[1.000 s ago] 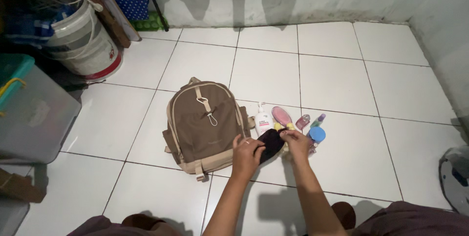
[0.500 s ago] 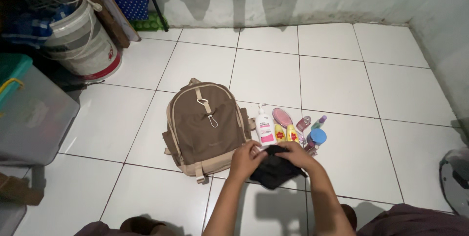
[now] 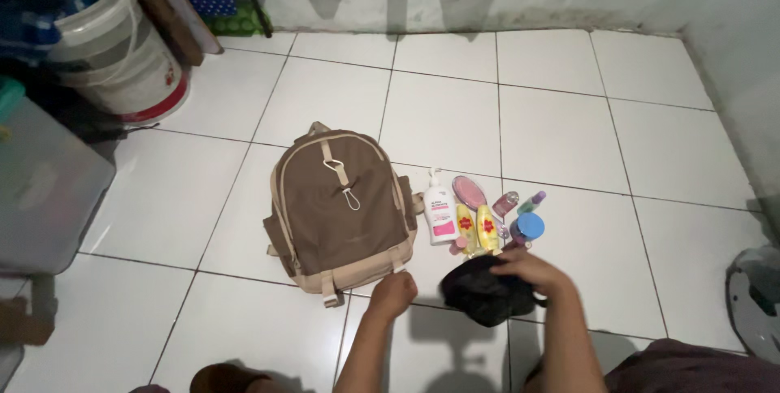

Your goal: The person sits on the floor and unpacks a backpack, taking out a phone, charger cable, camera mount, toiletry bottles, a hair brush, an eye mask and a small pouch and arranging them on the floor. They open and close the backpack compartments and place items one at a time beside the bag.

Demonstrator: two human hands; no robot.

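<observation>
R hand [image 3: 532, 269] fingers grip soft black pouch [image 3: 486, 290], lying under them on tiled floor [image 3: 455, 117]. L hand [image 3: 393, 293] fingers curled shut, touching canvas backpack [image 3: 337, 206] bottom edge.

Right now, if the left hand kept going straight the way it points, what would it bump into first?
Most likely the brown backpack: the left hand sits just short of its lower edge, knuckles aimed up the floor towards it. Depth is hard to judge from above.

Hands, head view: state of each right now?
Left hand: closed into a loose fist by the bottom edge of the brown backpack; whether it grips anything cannot be told.
Right hand: closed on the black pouch.
</observation>
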